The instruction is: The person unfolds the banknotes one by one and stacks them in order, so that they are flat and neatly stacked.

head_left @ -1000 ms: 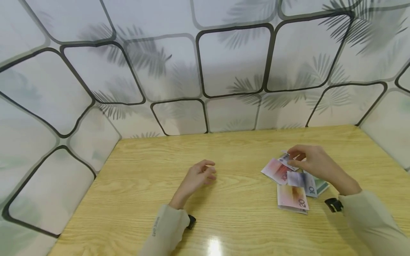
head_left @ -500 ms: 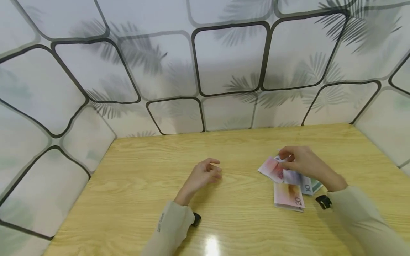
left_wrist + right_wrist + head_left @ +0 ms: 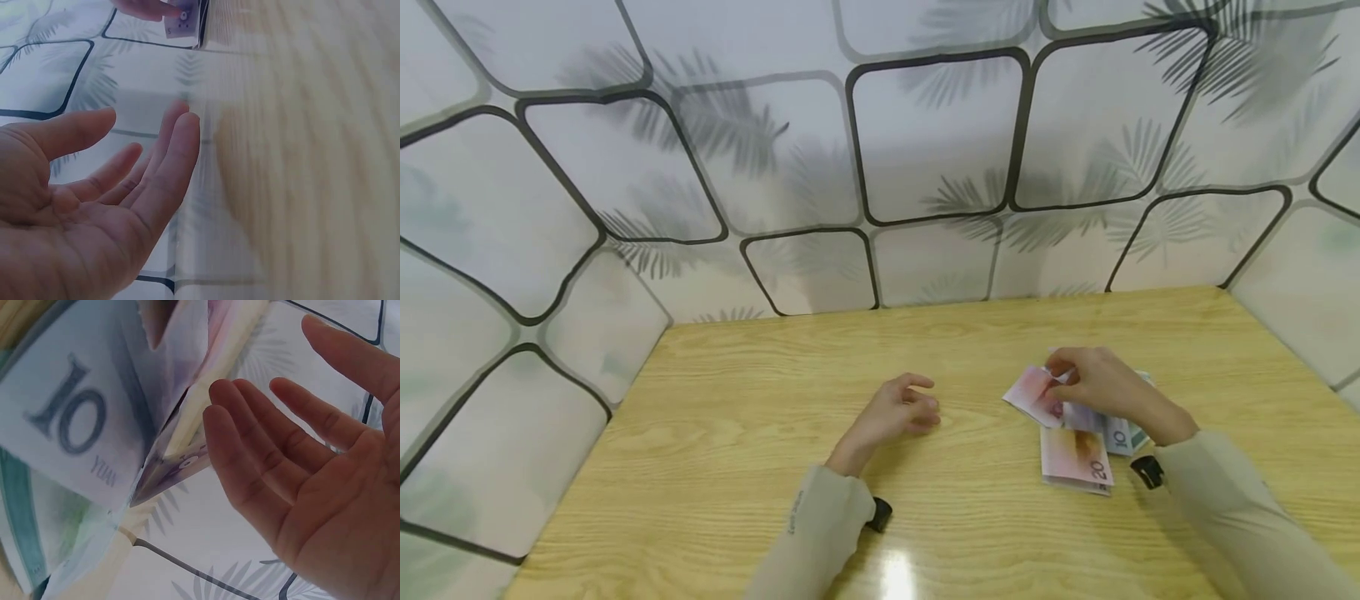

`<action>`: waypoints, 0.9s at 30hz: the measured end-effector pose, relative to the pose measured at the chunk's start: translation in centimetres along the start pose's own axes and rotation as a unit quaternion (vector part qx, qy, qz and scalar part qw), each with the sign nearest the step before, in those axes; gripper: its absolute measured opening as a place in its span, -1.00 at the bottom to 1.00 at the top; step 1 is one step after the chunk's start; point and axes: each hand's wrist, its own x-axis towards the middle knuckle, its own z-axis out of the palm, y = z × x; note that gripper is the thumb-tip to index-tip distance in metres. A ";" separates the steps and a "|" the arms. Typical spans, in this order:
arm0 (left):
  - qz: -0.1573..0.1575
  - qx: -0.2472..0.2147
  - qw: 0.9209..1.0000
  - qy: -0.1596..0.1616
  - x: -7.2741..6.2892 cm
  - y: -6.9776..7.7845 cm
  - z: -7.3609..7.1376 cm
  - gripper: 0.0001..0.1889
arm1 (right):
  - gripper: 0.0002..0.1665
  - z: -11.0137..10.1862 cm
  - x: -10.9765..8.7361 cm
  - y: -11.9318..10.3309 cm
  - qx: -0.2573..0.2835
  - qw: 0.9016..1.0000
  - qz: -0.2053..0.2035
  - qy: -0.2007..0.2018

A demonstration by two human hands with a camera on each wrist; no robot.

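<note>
My left hand hovers low over the bare wooden table with fingers loosely bent. In the left wrist view its thumb stands apart from the fingers, and nothing is between them. My right hand is over a spread of banknotes, its fingertips at a purple note. The right wrist view shows its thumb away from the fingers; whether they touch the note is unclear. A reddish note, a folded 20 note, a 10 note and a green note lie around, partly overlapping.
A pale patterned covering with dark outlines rises along the table's back edge and at both sides. Glare shines near the front. Each wrist carries a black band piece, as the right one shows.
My right hand has shifted left over the notes, towards the reddish one. The left hand has drifted right, closer to the notes. The view has also moved slightly.
</note>
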 end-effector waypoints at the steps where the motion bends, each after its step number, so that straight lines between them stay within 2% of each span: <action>1: -0.005 -0.005 1.000 -0.001 0.1 0.0 0.2 -0.56 | -0.56 0.1 0.0 0.0 -0.002 1.000 0.003 -0.001; 8: -0.015 -0.035 0.999 -0.021 1.1 0.3 1.5 -0.54 | -0.59 0.4 0.1 0.0 -0.002 1.000 0.010 -0.008; 15: -0.030 -0.050 0.998 -0.030 1.9 0.8 2.7 -0.55 | -0.58 0.7 0.2 0.4 -0.031 0.999 -0.009 0.002; 21: -0.046 -0.066 0.996 -0.044 2.3 1.1 3.8 -0.56 | -0.60 0.8 0.5 0.4 -0.041 0.999 0.003 -0.004; 27: -0.051 -0.073 0.995 -0.043 2.8 1.2 4.5 -0.55 | -0.56 0.8 0.9 0.3 -0.044 0.999 0.007 0.001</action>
